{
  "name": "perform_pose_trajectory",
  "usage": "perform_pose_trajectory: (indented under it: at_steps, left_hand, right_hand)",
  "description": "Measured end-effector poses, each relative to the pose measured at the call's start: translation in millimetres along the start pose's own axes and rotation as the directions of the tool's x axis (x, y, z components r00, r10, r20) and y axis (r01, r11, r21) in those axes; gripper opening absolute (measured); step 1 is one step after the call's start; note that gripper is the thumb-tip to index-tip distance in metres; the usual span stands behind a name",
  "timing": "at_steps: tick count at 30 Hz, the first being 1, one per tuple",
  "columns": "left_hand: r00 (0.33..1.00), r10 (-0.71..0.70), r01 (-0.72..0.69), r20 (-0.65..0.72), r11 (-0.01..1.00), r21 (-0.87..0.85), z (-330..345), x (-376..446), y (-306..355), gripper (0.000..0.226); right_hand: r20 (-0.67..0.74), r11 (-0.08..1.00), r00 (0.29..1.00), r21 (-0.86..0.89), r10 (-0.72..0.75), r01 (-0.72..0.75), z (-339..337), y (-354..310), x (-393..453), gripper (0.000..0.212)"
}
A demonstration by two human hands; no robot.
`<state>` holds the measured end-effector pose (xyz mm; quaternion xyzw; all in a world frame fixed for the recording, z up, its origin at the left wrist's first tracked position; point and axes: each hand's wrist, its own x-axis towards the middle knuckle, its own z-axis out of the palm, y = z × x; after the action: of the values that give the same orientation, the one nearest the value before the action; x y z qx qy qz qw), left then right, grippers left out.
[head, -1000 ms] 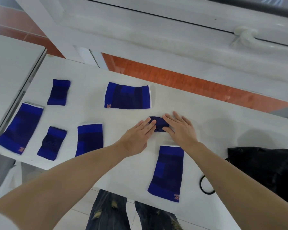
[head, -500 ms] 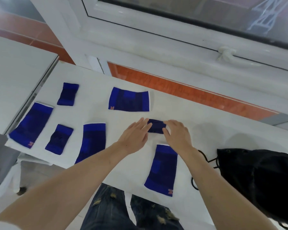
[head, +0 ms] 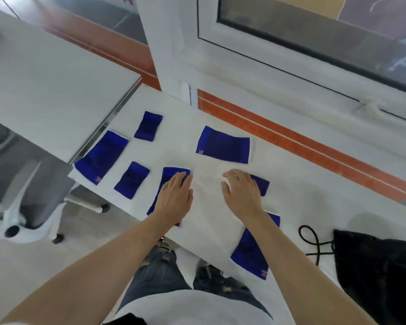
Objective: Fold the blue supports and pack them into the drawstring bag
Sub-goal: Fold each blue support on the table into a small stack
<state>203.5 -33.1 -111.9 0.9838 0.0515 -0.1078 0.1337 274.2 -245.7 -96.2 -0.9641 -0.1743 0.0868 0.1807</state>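
Several blue supports lie on the white table (head: 206,233). My left hand (head: 174,199) rests flat, fingers apart, on a long flat support (head: 168,177) near the front edge. My right hand (head: 240,192) hovers open over the left part of a small folded support (head: 261,185). Another flat support (head: 223,145) lies behind the hands, and one (head: 250,253) lies partly under my right forearm. A long support (head: 101,156) and two small folded ones (head: 148,126) (head: 131,179) sit at the left. The black drawstring bag (head: 375,266) lies at the right, its cord (head: 313,240) looped on the table.
A second white table (head: 45,73) adjoins on the left. A grey office chair (head: 21,207) stands below it. A white window frame (head: 291,73) and an orange wall strip run behind the table. My knees in jeans (head: 159,268) show under the front edge.
My hands have come apart off the small folded support. The left hand moved left onto the long flat support. The camera tilted up and away, showing more of the window.
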Motion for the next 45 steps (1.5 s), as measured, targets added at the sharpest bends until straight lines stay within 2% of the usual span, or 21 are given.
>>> perform_pose_trajectory:
  at_steps: [7,12,19,26,35,40,42,45]
  left_hand:
    - [0.993,-0.12,0.119,-0.01,0.992,-0.04,-25.6,-15.1,-95.6,0.043]
    - [0.952,-0.302,0.306,0.052,0.944,-0.127,-27.7,-23.1,-175.9,0.044]
    - [0.957,-0.255,0.269,0.136,0.959,-0.093,-20.8,-13.4,-240.0,0.04]
    - [0.963,-0.178,0.215,0.202,0.96,-0.179,-1.8,-5.6,-262.4,0.045]
    - [0.956,-0.151,0.224,0.251,0.93,-0.292,2.1,2.0,-270.0,0.051]
    - [0.957,-0.139,0.245,0.254,0.856,-0.455,-8.0,13.9,-262.7,0.059]
    - [0.964,-0.162,0.255,0.212,0.788,-0.56,-17.7,27.3,-255.1,0.048]
    - [0.96,-0.23,0.28,0.162,0.725,-0.629,-31.6,52.8,-246.6,0.012]
  right_hand:
    - [0.068,0.995,0.993,-0.034,-0.097,0.099,37.3,-90.8,44.5,0.031]
    - [0.174,0.989,0.975,-0.022,-0.141,0.147,76.3,-156.6,78.2,0.031]
    - [0.248,0.981,0.956,-0.07,-0.158,0.18,124.7,-219.6,120.2,0.031]
    - [0.352,1.0,0.936,-0.016,-0.015,0.022,163.2,-241.5,135.8,0.03]
    - [0.311,0.994,0.949,0.077,0.054,-0.082,175.9,-242.5,143.4,0.026]
    - [0.274,0.972,0.961,0.217,0.026,-0.088,155.3,-247.3,147.8,0.015]
    - [0.266,0.947,0.964,0.308,0.01,-0.095,140.9,-247.4,153.8,0.011]
    - [0.204,0.919,0.979,0.386,-0.003,-0.077,120.6,-246.4,168.5,0.012]
